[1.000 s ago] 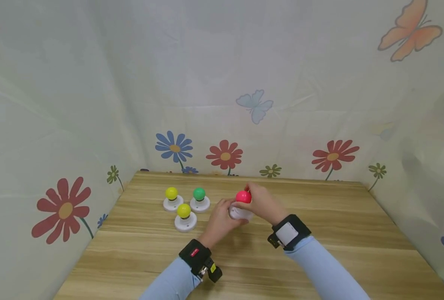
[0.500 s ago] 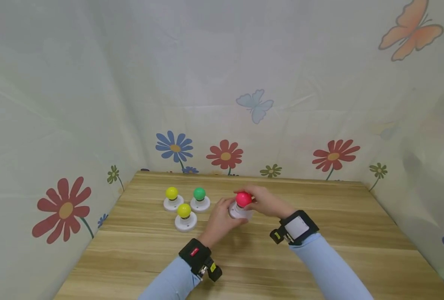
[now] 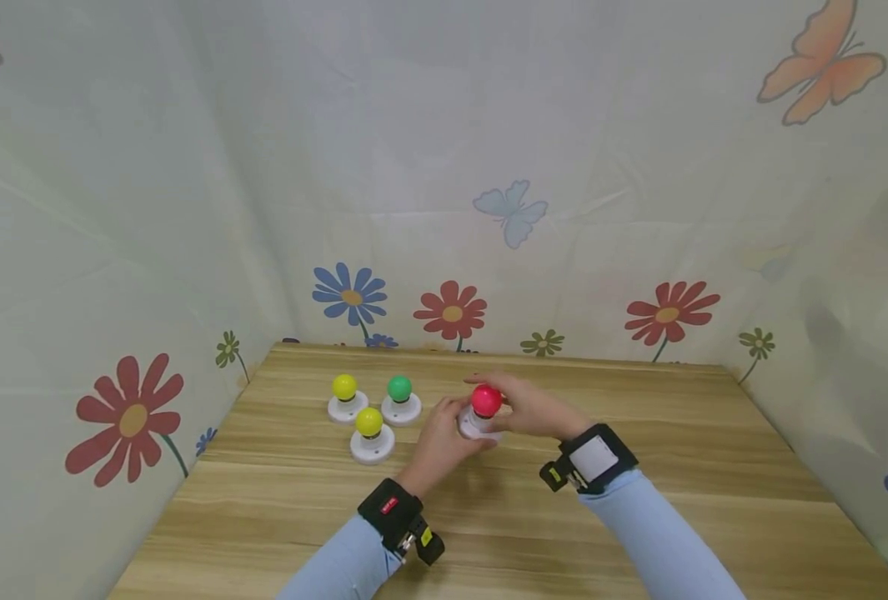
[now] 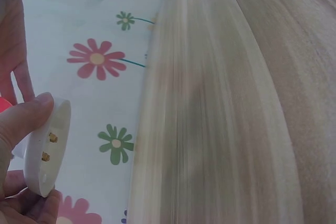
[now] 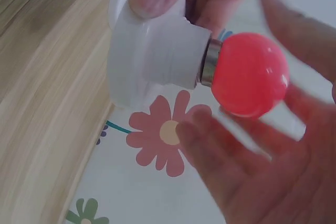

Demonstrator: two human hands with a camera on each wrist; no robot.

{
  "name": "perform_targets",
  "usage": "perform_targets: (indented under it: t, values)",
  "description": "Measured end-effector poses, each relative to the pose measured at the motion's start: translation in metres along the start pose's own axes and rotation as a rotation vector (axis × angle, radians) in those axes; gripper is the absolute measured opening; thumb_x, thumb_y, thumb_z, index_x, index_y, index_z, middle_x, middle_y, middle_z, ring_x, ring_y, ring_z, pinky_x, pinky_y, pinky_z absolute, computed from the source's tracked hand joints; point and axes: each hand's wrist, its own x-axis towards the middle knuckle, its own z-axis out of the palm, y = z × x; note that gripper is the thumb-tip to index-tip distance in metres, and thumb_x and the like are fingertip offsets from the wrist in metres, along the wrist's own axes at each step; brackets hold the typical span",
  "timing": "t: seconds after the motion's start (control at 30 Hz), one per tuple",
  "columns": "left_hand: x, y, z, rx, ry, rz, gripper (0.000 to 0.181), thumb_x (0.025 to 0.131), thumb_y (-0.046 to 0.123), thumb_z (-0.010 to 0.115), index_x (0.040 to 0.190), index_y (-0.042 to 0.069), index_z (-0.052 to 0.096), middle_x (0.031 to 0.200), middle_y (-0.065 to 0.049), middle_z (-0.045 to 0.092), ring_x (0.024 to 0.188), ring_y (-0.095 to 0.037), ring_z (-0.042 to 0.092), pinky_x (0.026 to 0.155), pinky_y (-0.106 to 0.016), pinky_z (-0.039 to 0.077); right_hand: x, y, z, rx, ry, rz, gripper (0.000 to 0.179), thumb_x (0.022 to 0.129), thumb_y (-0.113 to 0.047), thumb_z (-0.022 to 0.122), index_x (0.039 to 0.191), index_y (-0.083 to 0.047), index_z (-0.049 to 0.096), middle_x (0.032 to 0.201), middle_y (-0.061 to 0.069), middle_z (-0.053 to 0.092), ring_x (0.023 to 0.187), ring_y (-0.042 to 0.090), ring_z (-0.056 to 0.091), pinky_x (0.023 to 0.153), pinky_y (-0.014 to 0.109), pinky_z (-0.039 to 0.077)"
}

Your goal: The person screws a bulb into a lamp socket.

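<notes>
My left hand (image 3: 439,443) grips a white lamp holder (image 5: 157,51) by its round base, raised off the table. Two brass-coloured screws show on the underside of the lamp holder (image 4: 48,148) in the left wrist view. A red light bulb (image 5: 251,74) sits in its socket, with a strip of the metal cap visible at the neck. Around the bulb, fingers and thumb spread, is my right hand (image 3: 539,410); in the right wrist view the thumb stands apart from the red globe. Whether a fingertip touches the bulb's far side I cannot tell.
Left of my hands, two yellow bulbs (image 3: 344,387) (image 3: 369,422) and a green bulb (image 3: 399,387) stand upright in white lamp holders on the wooden table (image 3: 609,517). A flower-printed curtain (image 3: 383,150) encloses the table's back and sides.
The right hand's fingers have loosened from the red bulb and spread, and its wrist has shifted slightly right. More of the bulb and socket shows. The left hand stays in place.
</notes>
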Motion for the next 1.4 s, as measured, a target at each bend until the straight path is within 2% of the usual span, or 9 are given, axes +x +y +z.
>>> perform_targets:
  t: [0.13,0.23,0.33,0.53,0.67,0.9,1.17,1.27,1.4]
  values:
    - [0.0,-0.002,0.002,-0.014,-0.001,-0.014,0.07,0.073,0.038,0.084,0.133,0.013,0.057,0.122,-0.004,0.058,0.112,-0.021,0.055,0.096,-0.042,0.051,0.004,-0.004,0.01,-0.09,0.107,0.183,0.062,0.08,-0.039,0.078,0.123,-0.002,0.053,0.11,0.013,0.062,0.093,0.023,0.061,0.081,0.036,0.058]
    - [0.0,-0.002,0.003,-0.012,0.0,-0.012,0.069,0.073,0.037,0.084,0.133,0.015,0.057,0.122,-0.004,0.059,0.112,-0.022,0.056,0.095,-0.043,0.051,0.006,-0.005,0.014,-0.153,0.153,0.26,0.058,0.077,-0.045,0.079,0.11,-0.005,0.054,0.094,0.008,0.061,0.078,0.017,0.059,0.069,0.03,0.058]
    - [0.001,-0.002,0.003,-0.012,0.001,-0.005,0.069,0.073,0.035,0.084,0.133,0.014,0.057,0.121,-0.005,0.058,0.111,-0.022,0.056,0.094,-0.043,0.052,0.005,-0.004,0.012,-0.159,0.163,0.206,0.048,0.079,-0.035,0.079,0.107,-0.004,0.055,0.092,0.008,0.062,0.077,0.017,0.059,0.069,0.03,0.058]
    - [0.002,-0.003,0.001,-0.026,0.003,-0.01,0.069,0.073,0.032,0.085,0.133,0.012,0.057,0.122,-0.005,0.058,0.11,-0.021,0.056,0.097,-0.045,0.05,0.002,-0.002,0.001,-0.14,0.095,-0.06,0.044,0.081,-0.002,0.075,0.122,0.002,0.06,0.115,0.016,0.066,0.104,0.029,0.063,0.091,0.044,0.054]
    - [0.002,-0.004,0.001,-0.018,-0.001,-0.01,0.07,0.073,0.034,0.084,0.133,0.011,0.056,0.123,-0.006,0.058,0.112,-0.023,0.056,0.098,-0.045,0.049,0.001,-0.002,-0.003,-0.13,0.046,-0.108,0.049,0.08,0.005,0.073,0.126,-0.001,0.059,0.121,0.015,0.064,0.111,0.03,0.062,0.096,0.045,0.051]
    - [0.002,-0.006,0.002,-0.027,-0.003,-0.007,0.07,0.073,0.034,0.085,0.133,0.013,0.056,0.123,-0.005,0.057,0.111,-0.022,0.056,0.097,-0.045,0.05,0.001,-0.001,-0.002,-0.125,0.062,-0.048,0.047,0.08,-0.003,0.076,0.124,-0.001,0.061,0.118,0.014,0.066,0.104,0.027,0.064,0.091,0.041,0.055]
    - [0.004,-0.007,0.005,-0.021,-0.012,-0.011,0.071,0.073,0.038,0.084,0.134,0.014,0.057,0.124,-0.006,0.058,0.112,-0.024,0.057,0.095,-0.045,0.052,0.005,0.003,0.006,-0.223,0.183,0.154,0.044,0.076,-0.045,0.079,0.092,-0.009,0.06,0.074,0.0,0.06,0.061,0.011,0.055,0.055,0.022,0.05]
    - [0.004,-0.007,0.005,-0.026,-0.013,-0.013,0.071,0.073,0.039,0.084,0.134,0.015,0.056,0.124,-0.005,0.058,0.113,-0.023,0.056,0.096,-0.044,0.051,0.005,0.007,0.007,-0.175,0.159,0.168,0.06,0.076,-0.055,0.076,0.107,-0.008,0.058,0.088,0.004,0.064,0.072,0.015,0.061,0.063,0.027,0.055]
    - [0.002,-0.008,0.003,-0.027,0.01,0.01,0.071,0.073,0.038,0.084,0.134,0.013,0.057,0.124,-0.005,0.058,0.112,-0.021,0.056,0.096,-0.044,0.051,0.002,0.015,0.002,0.1,0.052,0.069,0.077,0.084,-0.039,0.073,0.144,-0.006,0.039,0.139,0.016,0.05,0.121,0.034,0.053,0.097,0.052,0.049]
